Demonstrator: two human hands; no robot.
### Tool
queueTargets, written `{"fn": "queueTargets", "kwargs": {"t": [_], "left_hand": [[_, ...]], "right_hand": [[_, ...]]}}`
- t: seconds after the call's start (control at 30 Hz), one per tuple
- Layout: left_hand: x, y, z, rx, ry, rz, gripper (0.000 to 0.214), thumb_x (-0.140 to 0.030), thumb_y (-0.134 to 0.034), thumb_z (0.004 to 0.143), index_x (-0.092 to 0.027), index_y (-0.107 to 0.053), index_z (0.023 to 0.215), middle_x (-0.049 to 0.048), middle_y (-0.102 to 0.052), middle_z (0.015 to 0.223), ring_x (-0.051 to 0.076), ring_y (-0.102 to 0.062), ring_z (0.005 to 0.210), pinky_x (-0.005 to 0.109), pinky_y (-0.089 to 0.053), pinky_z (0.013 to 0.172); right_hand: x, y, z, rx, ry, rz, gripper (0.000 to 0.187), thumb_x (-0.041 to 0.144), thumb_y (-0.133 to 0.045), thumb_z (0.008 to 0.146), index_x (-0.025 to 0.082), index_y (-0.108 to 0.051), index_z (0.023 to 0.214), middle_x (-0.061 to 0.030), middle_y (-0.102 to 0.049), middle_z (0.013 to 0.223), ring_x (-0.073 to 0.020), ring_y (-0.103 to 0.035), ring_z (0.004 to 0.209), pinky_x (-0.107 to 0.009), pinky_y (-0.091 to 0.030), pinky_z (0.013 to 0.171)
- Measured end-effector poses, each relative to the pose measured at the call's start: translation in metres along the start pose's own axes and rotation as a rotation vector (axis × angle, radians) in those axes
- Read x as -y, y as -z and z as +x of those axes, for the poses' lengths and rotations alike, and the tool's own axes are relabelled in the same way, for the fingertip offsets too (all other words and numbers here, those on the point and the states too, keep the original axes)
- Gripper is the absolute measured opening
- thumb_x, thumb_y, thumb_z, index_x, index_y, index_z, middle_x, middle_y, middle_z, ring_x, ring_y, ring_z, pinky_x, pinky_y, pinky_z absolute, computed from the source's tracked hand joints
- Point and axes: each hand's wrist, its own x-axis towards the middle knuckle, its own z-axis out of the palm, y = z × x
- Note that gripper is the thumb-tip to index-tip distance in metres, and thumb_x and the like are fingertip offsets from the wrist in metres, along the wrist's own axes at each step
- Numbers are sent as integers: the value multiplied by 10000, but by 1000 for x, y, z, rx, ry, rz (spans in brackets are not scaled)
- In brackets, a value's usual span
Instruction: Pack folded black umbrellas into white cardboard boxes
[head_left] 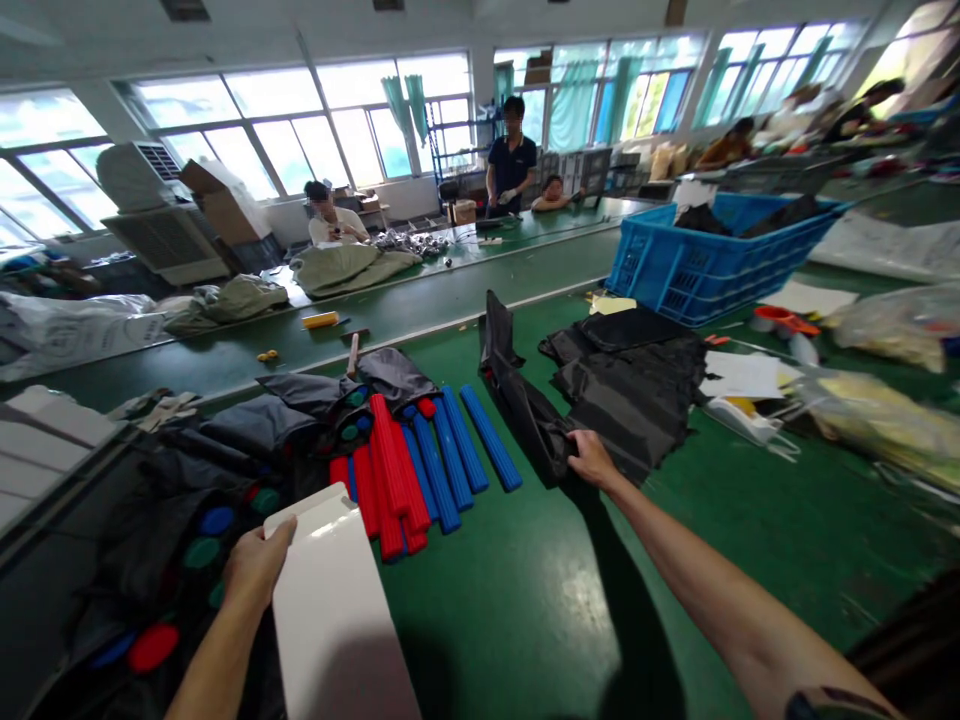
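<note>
My left hand [256, 562] is closed round the upper left edge of a long white cardboard box [334, 610], which is tilted toward me. Pinched in my right hand [591, 460] is the near end of a black fabric bag [517, 405], whose far end stands up off the green table. Between my hands lie several red ribbed rods [390, 480] and, just to their right, several blue ribbed rods [442, 455]. More flat black bags [630, 390] are piled beyond my right hand.
Filled dark bags with coloured round ends [217, 520] crowd the left side. A blue plastic crate [705, 255] stands at the back right, near papers and plastic bags [877, 420]. Across the table a person [511, 160] stands; others sit farther off.
</note>
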Motion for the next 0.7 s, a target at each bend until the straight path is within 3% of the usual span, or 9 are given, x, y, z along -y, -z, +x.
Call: {"fn": "queueTargets", "kwargs": {"t": [0.1, 0.17, 0.23, 0.3, 0.37, 0.43, 0.57, 0.7], "left_hand": [[-4, -1, -19, -420, -300, 275, 723, -481, -636, 701, -96, -488, 1295, 271, -501, 1305, 497, -417, 1242, 655, -357, 945], [-9, -19, -46, -514, -545, 223, 665, -490, -540, 783, -100, -470, 1317, 251, -502, 1292, 443, -424, 1246, 612, -351, 986], [-13, -52, -82, -381, -767, 100, 572, -453, -494, 825, -91, -508, 1268, 219, -549, 1204, 363, -485, 1191, 509, -383, 1010], [-16, -96, -119, -91, -882, 36, 491, -392, -490, 837, -101, -537, 1229, 186, -567, 1160, 310, -538, 1108, 444, -408, 996], [-20, -142, -153, 248, -814, 6, 451, -311, -489, 842, -94, -540, 1234, 178, -570, 1163, 258, -596, 977, 384, -450, 931], [-25, -182, -179, 481, -667, 12, 472, -260, -510, 835, -67, -520, 1266, 192, -568, 1198, 235, -612, 959, 341, -451, 914], [-39, -231, -210, 587, -557, 22, 535, -377, -554, 844, -17, -541, 1240, 199, -652, 1078, 250, -633, 986, 300, -457, 878], [-59, -256, -217, 595, -459, 15, 789, -561, -516, 840, 16, -400, 1365, 237, -629, 1169, 288, -576, 1155, 320, -412, 969]], "right_hand": [[1, 5, 0, 43, 115, -29, 709, 49, -560, 692, 232, -492, 1374, -107, -388, 1449, -245, -483, 1202, -367, -361, 1031], [3, 6, -2, 73, 173, -40, 686, 82, -563, 725, 294, -496, 1374, -67, -459, 1409, -231, -527, 1143, -368, -383, 1010], [7, 4, -6, 85, 218, -41, 588, 136, -547, 778, 292, -534, 1345, -66, -556, 1305, -223, -568, 1075, -358, -421, 970], [14, -1, -9, 66, 253, -31, 482, 154, -489, 828, 246, -590, 1290, -89, -606, 1207, -221, -589, 1033, -348, -451, 933], [23, -3, -14, 33, 290, -15, 407, 134, -424, 854, 200, -656, 1181, -109, -625, 1118, -224, -597, 1004, -353, -464, 916], [31, -1, -23, 10, 346, 4, 362, 110, -399, 850, 177, -696, 1047, -117, -628, 1045, -230, -592, 989, -366, -466, 919], [26, 29, -65, 23, 490, 40, 289, 107, -420, 837, 192, -688, 903, -111, -621, 996, -234, -566, 977, -376, -483, 892], [-14, 74, -138, 132, 610, 98, 278, 184, -414, 900, 244, -682, 946, -97, -632, 994, -220, -591, 929, -364, -522, 818]]}}
